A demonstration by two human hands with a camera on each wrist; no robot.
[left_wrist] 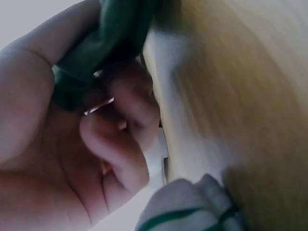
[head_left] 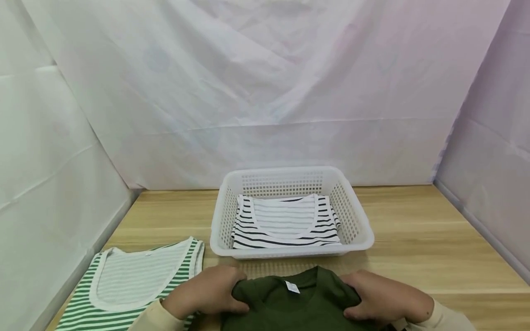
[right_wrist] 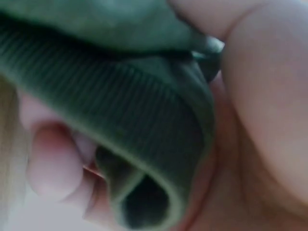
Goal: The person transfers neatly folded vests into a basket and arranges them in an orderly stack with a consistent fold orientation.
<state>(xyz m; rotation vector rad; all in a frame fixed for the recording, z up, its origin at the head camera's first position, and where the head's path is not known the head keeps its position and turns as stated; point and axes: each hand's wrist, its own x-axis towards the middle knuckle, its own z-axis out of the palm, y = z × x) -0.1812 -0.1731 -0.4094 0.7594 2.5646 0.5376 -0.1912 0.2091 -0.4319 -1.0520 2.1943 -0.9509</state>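
Observation:
A dark green shirt [head_left: 298, 312] with a white neck label [head_left: 292, 287] is at the front edge of the head view, its lower part out of frame. My left hand [head_left: 213, 292] grips its left shoulder. In the left wrist view, curled fingers [left_wrist: 118, 144] and thumb hold the bunched green cloth [left_wrist: 115, 38]. At the other shoulder, my right hand [head_left: 383, 296] pinches the cloth. A ribbed band [right_wrist: 125, 91] of the shirt lies across the palm in the right wrist view.
A white plastic basket [head_left: 291, 252] stands just beyond the shirt, holding a folded black-and-white striped shirt [head_left: 285, 241]. Left of it, a green-and-white striped shirt [head_left: 132, 280] lies on the wooden table [head_left: 426, 243]. White sheeting [head_left: 265, 92] hangs behind and at both sides.

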